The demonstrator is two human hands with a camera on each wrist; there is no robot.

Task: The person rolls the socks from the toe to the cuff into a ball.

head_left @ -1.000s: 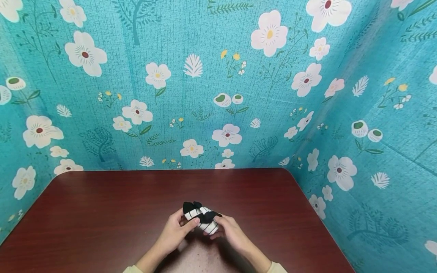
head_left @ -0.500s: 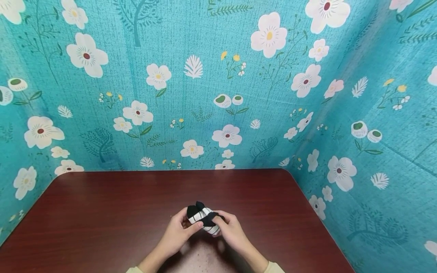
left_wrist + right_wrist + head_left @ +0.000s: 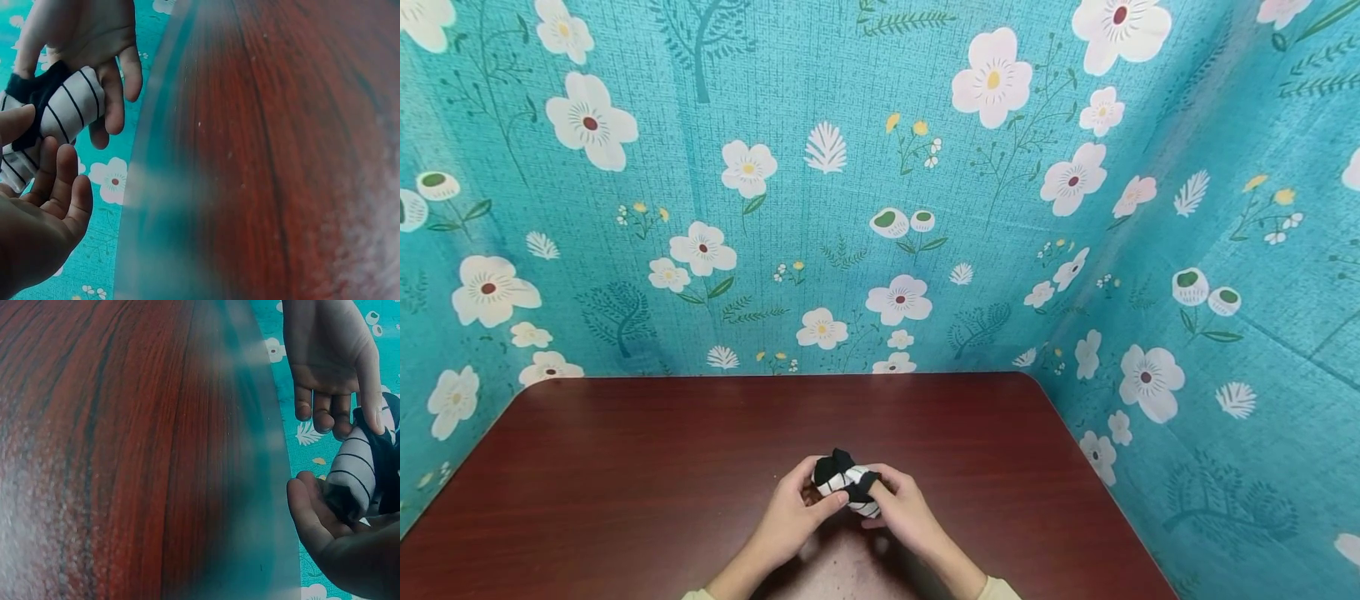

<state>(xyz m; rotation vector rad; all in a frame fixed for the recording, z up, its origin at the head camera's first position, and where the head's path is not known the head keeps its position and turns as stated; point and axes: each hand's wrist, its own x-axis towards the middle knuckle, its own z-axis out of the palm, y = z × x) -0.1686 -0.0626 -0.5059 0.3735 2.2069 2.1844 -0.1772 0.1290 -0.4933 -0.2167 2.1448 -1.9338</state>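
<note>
A rolled-up bundle of white socks (image 3: pixel 832 482) with thin black stripes and black ends is held just above the table between both hands. My left hand (image 3: pixel 792 510) grips its left end, thumb on the near side and fingers behind. At the other end, my right hand (image 3: pixel 906 507) pinches the bundle, its thumb pushed into the black cuff (image 3: pixel 867 481). In the left wrist view, the striped roll (image 3: pixel 70 106) lies between the fingers of both hands. The right wrist view has the left thumb pressing on the dark fabric (image 3: pixel 382 450). Parts of the fingers are hidden behind the bundle.
A dark red wood-grain table (image 3: pixel 625 467) with rounded far corners extends under the hands. Teal cloth (image 3: pixel 820 275) with white flowers hangs behind it and along the right side.
The sock bundle has shifted slightly right and turned a little. My right thumb has moved from the bundle's outer edge into the black cuff, and the left hand has followed the bundle rightward.
</note>
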